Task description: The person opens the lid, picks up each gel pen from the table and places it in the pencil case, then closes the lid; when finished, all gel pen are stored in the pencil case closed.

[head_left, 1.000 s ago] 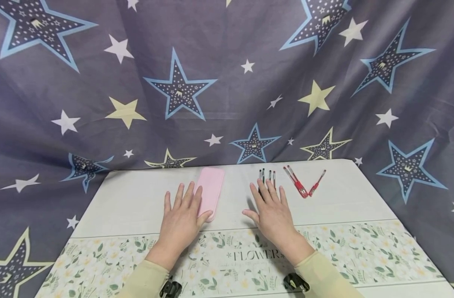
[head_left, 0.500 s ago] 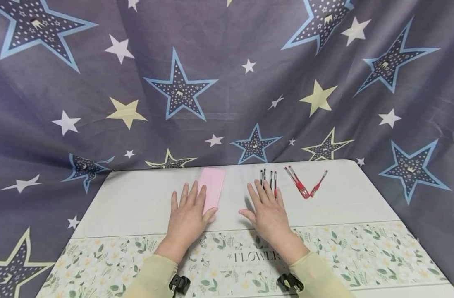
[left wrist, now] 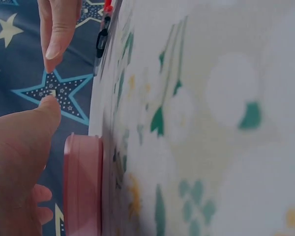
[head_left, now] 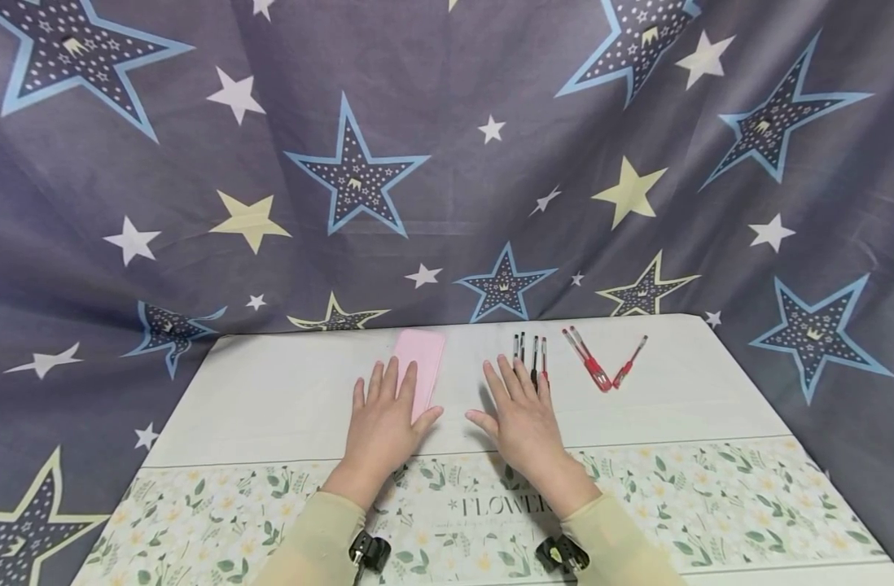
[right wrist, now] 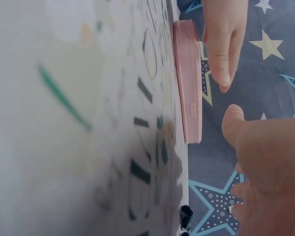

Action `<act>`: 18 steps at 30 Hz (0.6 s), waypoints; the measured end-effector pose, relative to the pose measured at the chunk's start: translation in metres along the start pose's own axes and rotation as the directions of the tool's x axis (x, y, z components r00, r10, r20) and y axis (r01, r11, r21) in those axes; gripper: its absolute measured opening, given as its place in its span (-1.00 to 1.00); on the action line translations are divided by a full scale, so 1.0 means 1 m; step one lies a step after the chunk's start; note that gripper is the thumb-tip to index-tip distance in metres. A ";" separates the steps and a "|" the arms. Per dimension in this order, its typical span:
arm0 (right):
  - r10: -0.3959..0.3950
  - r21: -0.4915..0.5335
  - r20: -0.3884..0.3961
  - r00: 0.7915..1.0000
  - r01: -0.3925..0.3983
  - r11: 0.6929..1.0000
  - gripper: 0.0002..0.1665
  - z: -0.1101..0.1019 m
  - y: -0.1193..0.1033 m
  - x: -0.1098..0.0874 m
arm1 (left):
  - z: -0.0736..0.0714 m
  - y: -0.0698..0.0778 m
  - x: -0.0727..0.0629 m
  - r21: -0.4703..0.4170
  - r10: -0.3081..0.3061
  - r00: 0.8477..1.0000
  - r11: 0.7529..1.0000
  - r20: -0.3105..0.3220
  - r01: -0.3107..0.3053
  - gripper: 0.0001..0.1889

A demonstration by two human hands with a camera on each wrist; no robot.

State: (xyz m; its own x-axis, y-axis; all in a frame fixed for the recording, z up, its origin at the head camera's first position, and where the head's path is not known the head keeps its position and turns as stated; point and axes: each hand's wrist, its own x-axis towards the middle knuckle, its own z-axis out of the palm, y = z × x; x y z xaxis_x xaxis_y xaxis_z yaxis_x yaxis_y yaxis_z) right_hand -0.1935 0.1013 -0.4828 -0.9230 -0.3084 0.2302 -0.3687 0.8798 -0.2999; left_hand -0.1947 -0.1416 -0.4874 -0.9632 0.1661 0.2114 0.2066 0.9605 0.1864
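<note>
A closed pink pencil case (head_left: 427, 352) lies on the table, with a small latch on its side in the right wrist view. My left hand (head_left: 384, 431), fingers straight and spread, is held over its near end and hides part of it. In the left wrist view that hand is apart from the pencil case (left wrist: 82, 187). My right hand (head_left: 526, 427) is also spread, palm down, in front of several pens (head_left: 534, 352) with black or red ends, hiding their near parts. Neither hand holds anything.
To the right lie red pens (head_left: 588, 362), two of them side by side, and a single red pen (head_left: 630, 362) at an angle. A flower-printed cloth (head_left: 711, 488) covers the table. A star-patterned curtain (head_left: 432, 187) hangs behind and at both sides.
My left hand has moved right, and my right hand slightly left, so they are closer together. The pencil case and the pens lie as before.
</note>
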 end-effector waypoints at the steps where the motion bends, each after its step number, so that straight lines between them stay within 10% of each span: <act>1: 0.004 0.004 0.008 1.000 -0.004 1.000 -0.01 0.001 0.000 0.001 | 0.001 0.001 0.000 0.004 0.000 1.000 1.000 0.003 0.000 0.00; 18: -0.043 0.101 0.021 0.999 0.041 0.994 0.00 0.015 0.006 0.000 | 0.007 0.002 -0.003 -0.062 -0.069 0.996 0.996 -0.053 0.066 0.00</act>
State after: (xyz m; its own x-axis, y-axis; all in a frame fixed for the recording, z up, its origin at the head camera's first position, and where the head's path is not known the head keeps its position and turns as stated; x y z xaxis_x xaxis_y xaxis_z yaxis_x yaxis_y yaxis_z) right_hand -0.1975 0.1013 -0.4988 -0.9082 -0.3536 0.2238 -0.4155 0.8255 -0.3820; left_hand -0.1926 -0.1387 -0.4947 -0.9646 0.0874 0.2489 0.1531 0.9538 0.2585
